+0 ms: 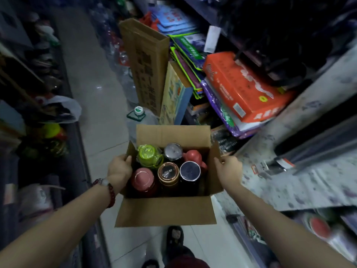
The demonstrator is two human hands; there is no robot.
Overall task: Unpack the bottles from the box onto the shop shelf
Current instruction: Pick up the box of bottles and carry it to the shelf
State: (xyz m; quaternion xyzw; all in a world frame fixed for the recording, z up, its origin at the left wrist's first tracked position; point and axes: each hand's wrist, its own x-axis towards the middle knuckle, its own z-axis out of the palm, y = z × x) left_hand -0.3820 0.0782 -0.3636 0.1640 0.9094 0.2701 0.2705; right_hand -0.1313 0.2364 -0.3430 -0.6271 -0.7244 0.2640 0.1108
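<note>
You stand in a narrow shop aisle, dimly lit, with a pale tiled floor [90,89] running between stock on both sides. To your right, a shelf [301,171] covered in patterned paper, and beyond it flat packaged goods piled at a slant: an orange packet [241,84], a purple one [218,105], green-edged packs [189,55]. Tall cardboard cartons [144,66] lean upright on the floor beside a large water bottle [139,117]. To your left, dark racks [29,74] crowded with blurred goods. The open box [166,211] holds assorted capped bottles [168,174], mixed merchandise.
</note>
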